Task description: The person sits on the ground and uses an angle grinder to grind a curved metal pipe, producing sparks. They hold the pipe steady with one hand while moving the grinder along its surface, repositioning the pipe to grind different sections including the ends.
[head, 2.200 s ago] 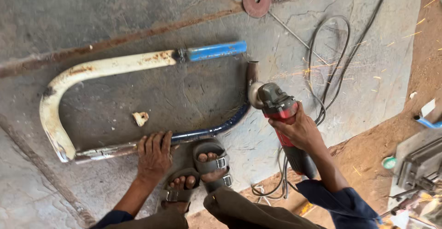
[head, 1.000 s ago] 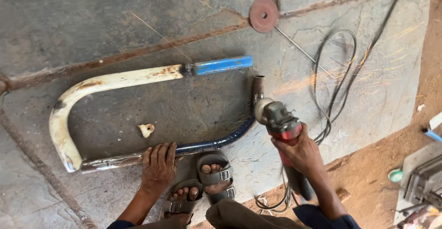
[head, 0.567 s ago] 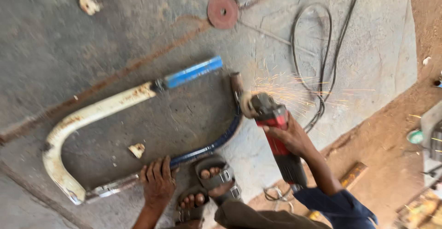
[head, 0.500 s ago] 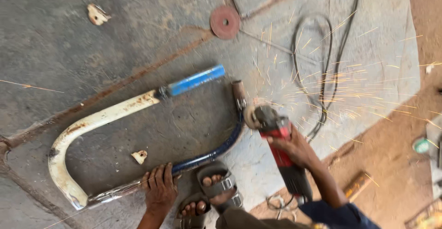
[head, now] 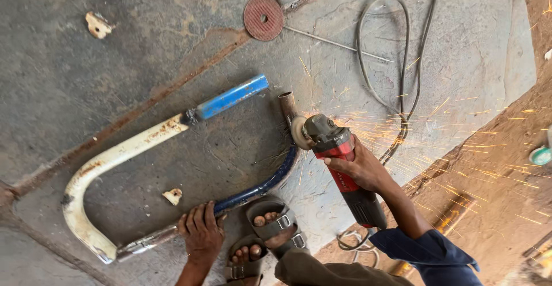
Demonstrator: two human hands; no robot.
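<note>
A bent metal pipe [head: 123, 148] lies on the concrete floor, part cream with rust, part blue, curving back in a dark blue section [head: 270, 182] to a bare rusty end [head: 286, 103]. My left hand [head: 201, 234] presses down on the pipe near its lower run. My right hand [head: 359, 168] grips a red and black angle grinder [head: 339, 159]. Its disc touches the pipe just below the rusty end, and sparks fly off to the right. My two sandalled feet [head: 264, 237] stand beside the pipe, one resting on it.
A spare red grinding disc [head: 263, 18] lies on the floor at the top, with a thin metal rod [head: 336, 44] beside it. Black cable [head: 397, 62] loops at the upper right. Small pale scraps [head: 98, 25] lie about. Bare earth borders the slab on the right.
The view has shifted while the grinder stays against the pipe's bent end. Sparks have grown into a wide spray to the right. My left hand still holds the pipe down.
</note>
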